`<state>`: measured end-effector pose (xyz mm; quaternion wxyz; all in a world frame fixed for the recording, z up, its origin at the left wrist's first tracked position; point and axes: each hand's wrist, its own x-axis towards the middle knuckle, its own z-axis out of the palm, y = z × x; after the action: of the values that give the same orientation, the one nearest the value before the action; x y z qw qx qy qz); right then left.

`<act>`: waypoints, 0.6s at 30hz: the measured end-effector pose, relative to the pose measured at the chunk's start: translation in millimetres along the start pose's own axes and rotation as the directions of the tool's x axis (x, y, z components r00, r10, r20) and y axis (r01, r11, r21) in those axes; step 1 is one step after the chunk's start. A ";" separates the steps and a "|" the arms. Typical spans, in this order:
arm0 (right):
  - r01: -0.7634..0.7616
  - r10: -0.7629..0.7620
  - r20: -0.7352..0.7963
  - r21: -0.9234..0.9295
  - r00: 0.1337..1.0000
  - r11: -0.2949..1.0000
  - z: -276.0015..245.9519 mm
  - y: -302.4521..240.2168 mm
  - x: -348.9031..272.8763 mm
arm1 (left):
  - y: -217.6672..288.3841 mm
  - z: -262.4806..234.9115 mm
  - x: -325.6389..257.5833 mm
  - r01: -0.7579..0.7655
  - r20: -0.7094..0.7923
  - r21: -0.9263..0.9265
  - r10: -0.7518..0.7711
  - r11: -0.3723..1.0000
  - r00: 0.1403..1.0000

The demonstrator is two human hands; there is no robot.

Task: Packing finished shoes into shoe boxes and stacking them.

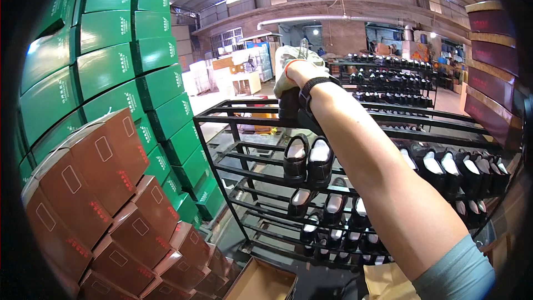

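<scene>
The right hand (297,65), in a pale glove, reaches over the top of the black rack (239,119), just above a dark shoe (288,104) at the far side; its fingers are hidden, so I cannot tell whether they grip it. The left hand is out of view. For a clean lift, I would take the shoe firmly around its body, raise it straight clear of the bars, and keep the forearm off the black pair (307,160) on the shelf below. Coming back near, watch the brown boxes (105,155) at left and the open box (265,281) close by
</scene>
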<state>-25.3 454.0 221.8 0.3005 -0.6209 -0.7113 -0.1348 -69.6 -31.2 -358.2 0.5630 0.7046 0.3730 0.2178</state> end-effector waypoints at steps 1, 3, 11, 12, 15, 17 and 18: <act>-0.009 0.009 0.018 0.010 1.000 1.000 8.5 14.4 -16.1 | 3.1 -3.3 -1.2 0.007 0.005 0.024 -0.007 1.000 1.000; -0.029 0.027 0.048 0.024 0.998 0.999 -1.4 19.9 -3.4 | 4.9 -5.6 -3.4 0.004 0.029 0.048 -0.006 0.999 1.000; -0.070 0.048 0.152 0.137 0.987 0.988 -16.7 28.8 -9.6 | -17.6 3.8 -5.6 0.010 0.042 0.045 -0.012 0.999 0.999; -0.074 0.050 0.162 0.148 0.986 0.986 -17.4 32.9 -15.1 | -19.0 4.8 -5.4 0.003 0.050 0.048 -0.006 0.999 0.999; -0.088 0.050 0.198 0.185 0.979 0.979 -36.2 49.9 -24.8 | -32.5 12.6 -3.5 0.027 0.040 0.011 -0.028 1.000 0.999; -0.108 0.061 0.227 0.199 0.972 0.974 -54.8 69.2 -35.2 | -55.6 26.3 0.6 -0.060 -0.008 0.122 0.061 0.991 0.998; -0.113 0.056 0.254 0.214 0.965 0.970 -57.6 64.1 -44.7 | -39.8 16.6 -1.6 -0.013 0.020 0.035 0.012 0.999 1.000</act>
<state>53.6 398.0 228.7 0.2843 -0.6245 -0.7264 0.0385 -69.6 -39.4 -400.6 0.5527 0.7190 0.3667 0.2076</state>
